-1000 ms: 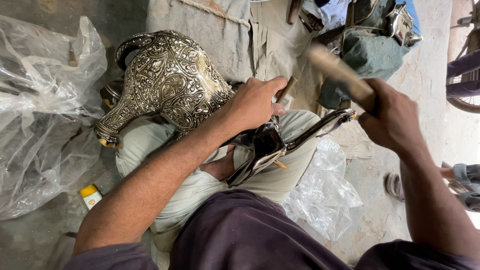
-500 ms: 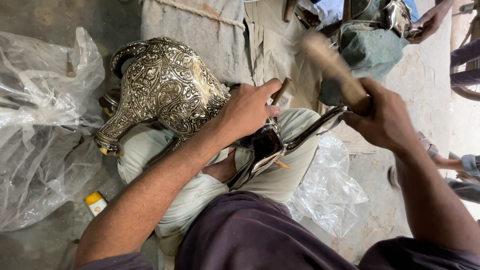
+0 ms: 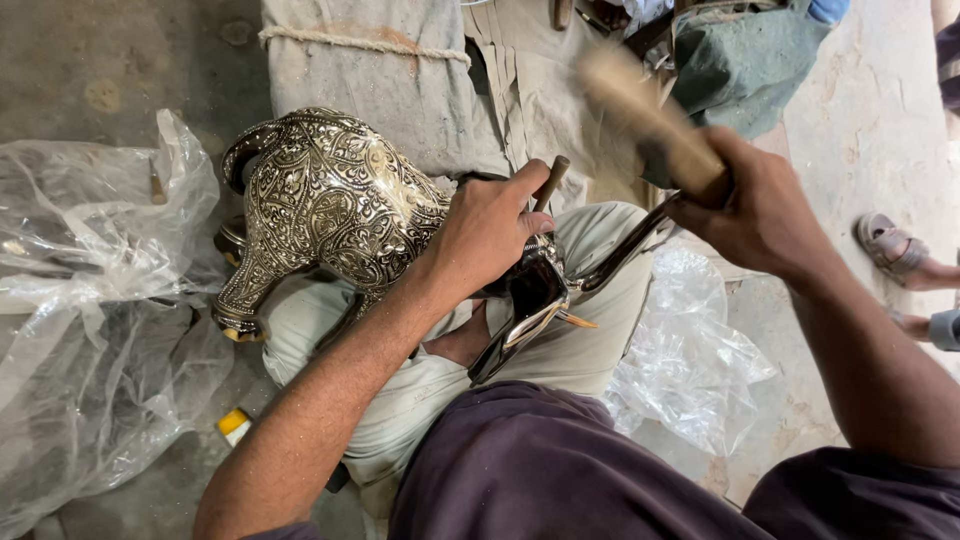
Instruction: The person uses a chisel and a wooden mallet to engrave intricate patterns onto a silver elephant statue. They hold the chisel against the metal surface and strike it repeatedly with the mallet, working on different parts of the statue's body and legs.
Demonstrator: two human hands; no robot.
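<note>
An ornate engraved metal elephant figure lies across my lap, its head and shiny trunk toward the right. My left hand rests on the elephant's head and grips a thin punch tool upright against it. My right hand is shut on the wooden handle of a hammer, which is raised and blurred above the trunk.
Crumpled clear plastic sheets lie at left and under my right knee. A grey cloth bundle tied with rope sits ahead. A small yellow-capped object lies on the floor. Another person's sandalled foot is at right.
The hammer stays raised and blurred in my right hand, shifting slightly. The view has moved a little; my left hand keeps the punch on the elephant's head.
</note>
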